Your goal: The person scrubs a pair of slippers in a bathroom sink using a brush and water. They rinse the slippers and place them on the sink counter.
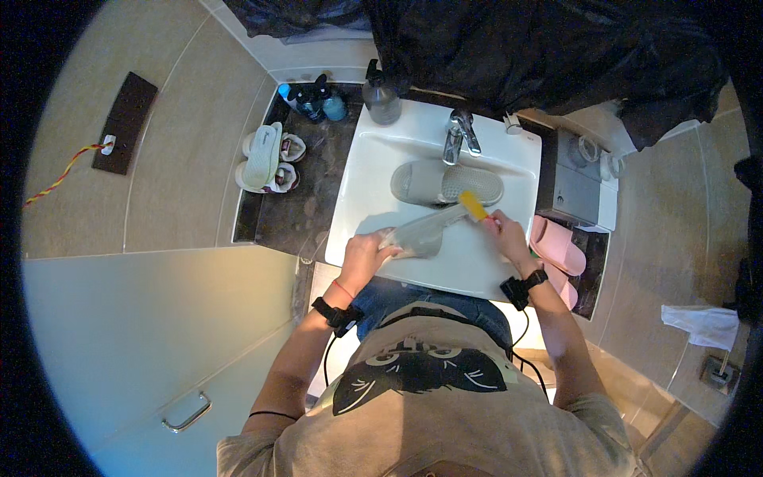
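My left hand (367, 256) is closed round the left end of a pale grey slipper (421, 237), tilted over the white sink (346, 203). A small brush (473, 205) with yellow bristles is gripped by my right hand (507, 235); its head is by the slipper's far right end. Whether the bristles touch the slipper I cannot tell, as that end is blurred. A second grey slipper (417, 182) lies across the back of the basin, beneath the chrome faucet (453, 145).
White slippers or shoes (263, 159) stand on the dark left counter (310, 203), with several bottles (332, 105) behind. A soap pump bottle (383, 105) is at the sink's back left corner. Pink slippers (559, 245) and a grey box (574, 187) flank the right side.
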Motion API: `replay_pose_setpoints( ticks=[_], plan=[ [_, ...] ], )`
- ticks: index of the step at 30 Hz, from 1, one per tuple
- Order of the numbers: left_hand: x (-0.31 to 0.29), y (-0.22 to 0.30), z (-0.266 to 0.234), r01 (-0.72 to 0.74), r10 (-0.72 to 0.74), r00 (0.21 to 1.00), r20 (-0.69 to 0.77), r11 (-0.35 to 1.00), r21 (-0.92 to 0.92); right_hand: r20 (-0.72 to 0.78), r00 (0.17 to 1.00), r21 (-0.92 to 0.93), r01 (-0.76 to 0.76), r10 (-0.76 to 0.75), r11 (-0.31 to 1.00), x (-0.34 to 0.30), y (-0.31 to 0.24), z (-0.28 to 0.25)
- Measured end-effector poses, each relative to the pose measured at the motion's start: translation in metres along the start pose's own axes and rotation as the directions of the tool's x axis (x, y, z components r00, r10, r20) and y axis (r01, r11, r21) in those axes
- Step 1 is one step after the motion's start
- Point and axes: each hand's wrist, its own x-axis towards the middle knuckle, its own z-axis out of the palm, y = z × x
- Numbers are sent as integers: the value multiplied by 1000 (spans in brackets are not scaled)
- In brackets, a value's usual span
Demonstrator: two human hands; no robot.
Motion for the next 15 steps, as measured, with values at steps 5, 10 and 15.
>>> replay_pose_setpoints(
  ticks=[5, 10, 15],
  plan=[
    [3, -10, 2, -10, 10, 1000, 1, 1000, -27, 118, 983, 131, 126, -141, 983, -23, -57, 12],
    [9, 6, -9, 71, -63, 996, 56, 987, -143, -37, 999, -149, -22, 17, 989, 2, -12, -23],
    [6, -23, 23, 92, -97, 995, 19, 850, -518, 50, 985, 131, 160, -168, 978, -28, -85, -23]
  ],
)
